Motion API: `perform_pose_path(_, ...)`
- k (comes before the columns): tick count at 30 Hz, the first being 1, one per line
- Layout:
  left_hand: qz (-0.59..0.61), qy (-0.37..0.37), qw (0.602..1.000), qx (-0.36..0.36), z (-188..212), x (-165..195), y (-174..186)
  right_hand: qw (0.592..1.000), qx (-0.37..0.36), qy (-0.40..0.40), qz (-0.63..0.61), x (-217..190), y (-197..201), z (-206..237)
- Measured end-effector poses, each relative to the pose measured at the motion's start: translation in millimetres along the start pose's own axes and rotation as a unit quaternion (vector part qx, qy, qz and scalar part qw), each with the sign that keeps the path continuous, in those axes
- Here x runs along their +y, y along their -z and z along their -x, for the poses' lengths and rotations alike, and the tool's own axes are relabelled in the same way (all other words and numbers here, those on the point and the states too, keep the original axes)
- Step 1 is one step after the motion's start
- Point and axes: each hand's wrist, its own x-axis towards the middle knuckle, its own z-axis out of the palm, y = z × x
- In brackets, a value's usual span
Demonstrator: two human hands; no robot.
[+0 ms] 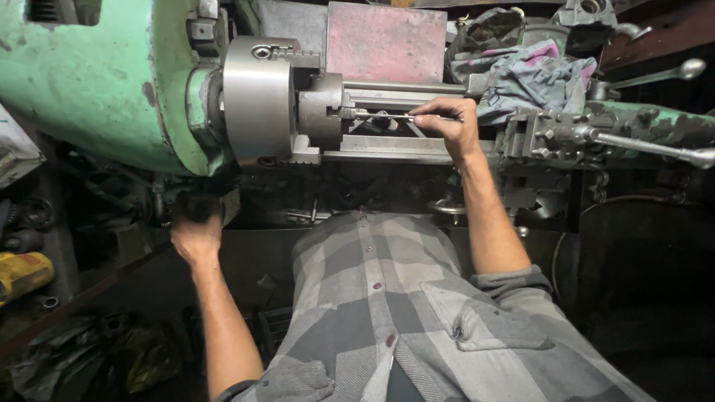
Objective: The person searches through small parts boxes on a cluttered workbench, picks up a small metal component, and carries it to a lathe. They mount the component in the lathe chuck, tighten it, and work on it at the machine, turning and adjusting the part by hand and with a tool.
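Person at a green lathe, both hands engaged.

The right hand [450,123] pinches a thin metal rod [398,117] lying by the workpiece [322,110] in the chuck [257,98]; the left hand [195,223] is closed on a dark control below the headstock [89,89].

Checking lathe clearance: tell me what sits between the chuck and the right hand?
In the head view, a dark workpiece clamped in the chuck, then the thin rod held by the right hand.

Left hand [195,227] fingers hidden in shadow under the green lathe headstock [97,82], itself cut off top-left.
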Motion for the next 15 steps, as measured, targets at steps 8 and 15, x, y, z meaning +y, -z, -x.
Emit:
perform_pose_path(8, 0.105, -0.077, 0.984, -0.125, -11, 3, 17, 0.994, -0.104, 0.012, 0.034, -5, 12, -9)
perform_pose_path(15, 0.081, -0.033, 0.990, -0.112, -3, -1, 25, 0.984, 0.003, 0.100, -0.147, 36, 10, 29)
